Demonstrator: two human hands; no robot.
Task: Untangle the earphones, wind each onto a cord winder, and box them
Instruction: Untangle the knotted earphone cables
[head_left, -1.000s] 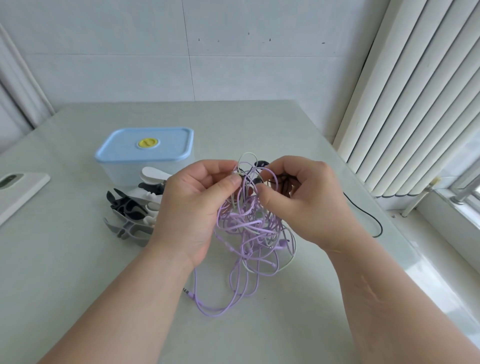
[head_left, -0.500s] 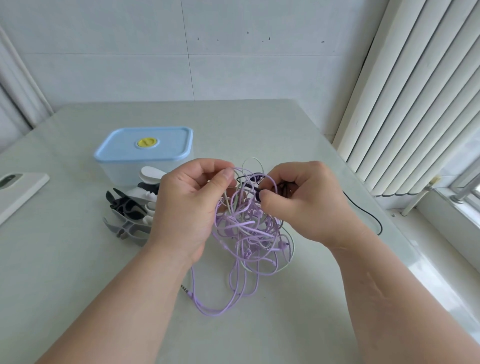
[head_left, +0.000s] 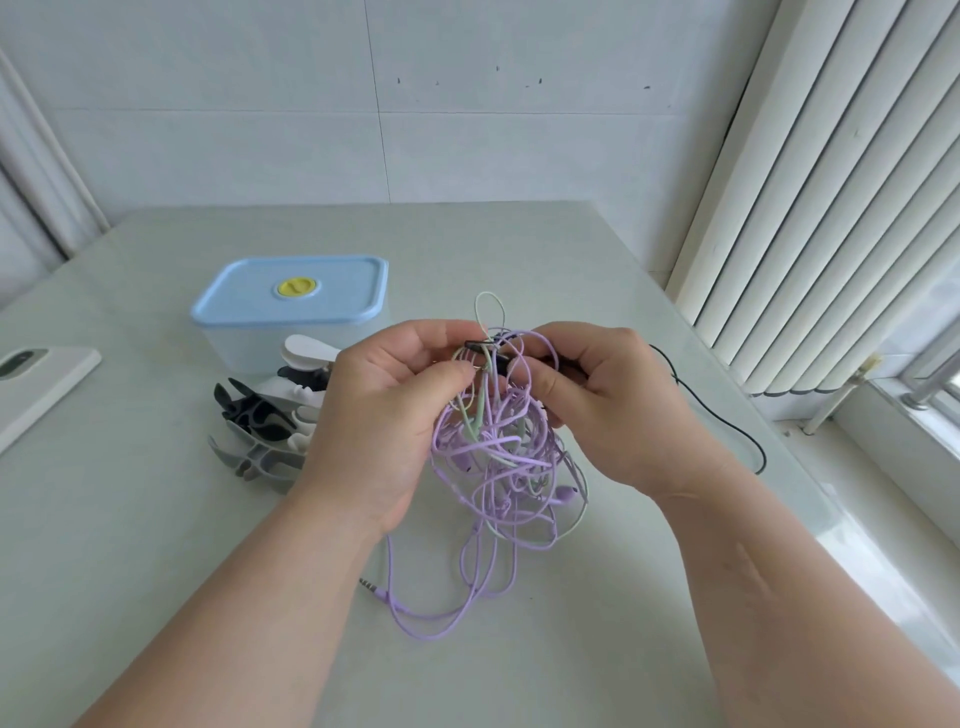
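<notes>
Indoor room, apparently domestic. A white tiled wall (head_left: 260, 130) stands behind a pale, glossy worktop (head_left: 156, 519). On the right, vertical blinds (head_left: 831, 208) hang beside a daylit window (head_left: 930, 374). Household items on the worktop: a blue-lidded plastic box (head_left: 291, 306) and a white phone (head_left: 36, 379).

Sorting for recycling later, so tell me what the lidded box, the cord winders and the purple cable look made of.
Box: likely plastic; cloudy pale walls under an opaque matt blue lid. Cord winders: probably moulded plastic, black, grey and white, smooth with dull sheen. Purple cable: looks soft rubbery-coated, bending in loose loops; its jack plug tip glints like metal.
</notes>
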